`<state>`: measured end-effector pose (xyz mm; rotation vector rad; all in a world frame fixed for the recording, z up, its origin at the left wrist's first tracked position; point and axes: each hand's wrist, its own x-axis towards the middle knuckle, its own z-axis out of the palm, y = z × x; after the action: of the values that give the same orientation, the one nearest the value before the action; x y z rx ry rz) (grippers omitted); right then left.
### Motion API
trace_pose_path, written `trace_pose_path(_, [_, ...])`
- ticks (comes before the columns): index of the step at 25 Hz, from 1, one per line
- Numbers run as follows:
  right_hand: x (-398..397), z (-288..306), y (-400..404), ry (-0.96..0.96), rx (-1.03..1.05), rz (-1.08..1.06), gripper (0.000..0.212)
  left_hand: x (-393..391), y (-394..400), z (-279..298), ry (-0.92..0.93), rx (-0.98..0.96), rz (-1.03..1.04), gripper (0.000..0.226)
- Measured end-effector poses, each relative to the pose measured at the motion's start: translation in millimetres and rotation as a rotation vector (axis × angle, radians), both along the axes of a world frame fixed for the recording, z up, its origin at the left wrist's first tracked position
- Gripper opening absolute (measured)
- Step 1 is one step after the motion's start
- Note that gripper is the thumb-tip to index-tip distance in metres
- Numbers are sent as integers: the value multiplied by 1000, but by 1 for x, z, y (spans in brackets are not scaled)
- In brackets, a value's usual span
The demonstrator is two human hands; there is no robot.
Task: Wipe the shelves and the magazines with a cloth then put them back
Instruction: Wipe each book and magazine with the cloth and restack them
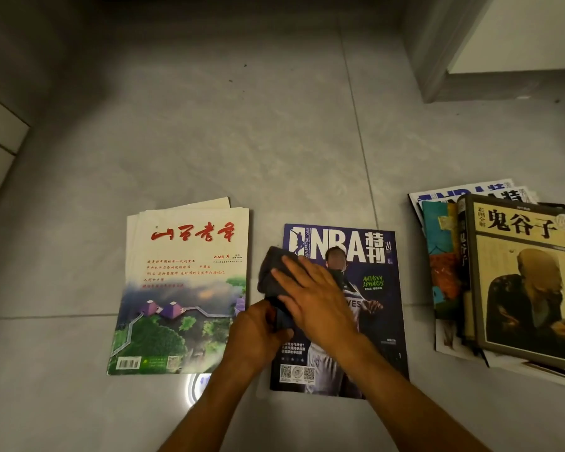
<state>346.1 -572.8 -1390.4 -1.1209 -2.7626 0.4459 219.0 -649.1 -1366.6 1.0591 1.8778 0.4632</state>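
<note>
The right hand presses the dark cloth flat on the NBA magazine; the left hand pinches its near left edge; the cover runs long, away from the person

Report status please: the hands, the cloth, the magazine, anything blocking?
Right hand flat, pressing dark cloth on NBA magazine. Left hand grips cloth's lower end. Magazine flat on floor. Nothing blocking.
</note>
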Motion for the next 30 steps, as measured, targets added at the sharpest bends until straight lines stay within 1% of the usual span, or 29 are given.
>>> trace_pose_path(1, [6, -1, 19, 7, -12, 10, 53, -1, 1, -1, 6, -8, 3, 27])
trace_pose_path(2, [16, 0, 41, -12, -62, -45, 53, -1, 1, -2, 8, -26, 12, 27])
trace_pose_path(4, [42, 2, 80, -45, -147, -286, 55, 0, 0, -1, -9, -57, 25, 26])
trace_pose_path(5, [46, 4, 86, -60, -157, -372, 56, 1, -1, 0, -10, -63, 27, 26])
trace_pose_path(6, [42, 5, 80, -61, -135, -404, 57, 2, -1, 3, -5, -64, 27, 26])
trace_pose_path(7, [33, 4, 63, -49, -92, -366, 56, 2, 0, 4, 7, -64, 22, 26])
trace_pose_path(10, [11, 4, -3, -16, -47, -58, 54, 2, 3, 5, 86, -21, -21, 25])
trace_pose_path(11, [14, 1, -3, -26, -49, 12, 54, 3, 3, 6, 98, -17, -29, 26])
trace_pose_path(12, [18, 1, 12, -15, -49, 31, 54, 3, 3, 4, 101, -23, -31, 26])
trace_pose_path(13, [20, 1, 31, -27, -74, -16, 54, 3, 3, 4, 104, -41, -27, 26])
trace_pose_path(15, [20, 5, 61, -54, -151, -194, 56, 3, 2, 3, 98, -80, -21, 26])
trace_pose_path(16, [14, 8, 65, -73, -147, -243, 56, 3, 2, 4, 98, -93, -25, 26])
trace_pose_path(17, [6, 9, 60, -82, -121, -229, 57, 3, 2, 4, 107, -98, -34, 26])
trace_pose_path(19, [-2, 8, 36, -96, -103, -32, 57, 3, 2, 5, 136, -91, -54, 28])
trace_pose_path(20, [4, 9, 30, -95, -100, 87, 57, 3, 3, 7, 142, -91, -68, 28])
trace_pose_path(21, [16, 11, 35, -88, -98, 157, 57, 2, 5, 8, 149, -96, -91, 26])
trace_pose_path(22, [31, 10, 45, -95, -102, 151, 57, 1, 8, 9, 156, -110, -112, 22])
trace_pose_path(23, [45, 9, 54, -115, -111, 82, 57, 0, 10, 12, 144, -130, -111, 15])
trace_pose_path(25, [72, 10, 56, -118, -143, -198, 56, -2, 14, 19, 10, -193, -25, 5])
trace_pose_path(26, [76, 10, 45, -106, -159, -313, 56, -3, 15, 21, -68, -224, 39, 14])
trace_pose_path(27, [70, 11, 26, -102, -152, -359, 55, -4, 16, 24, -135, -258, 98, 24])
trace_pose_path(28, [61, 8, 0, -99, -100, -328, 55, -4, 17, 26, -167, -277, 134, 33])
trace_pose_path(30, [43, 5, -61, -71, -25, -142, 55, -5, 18, 25, -138, -263, 138, 49])
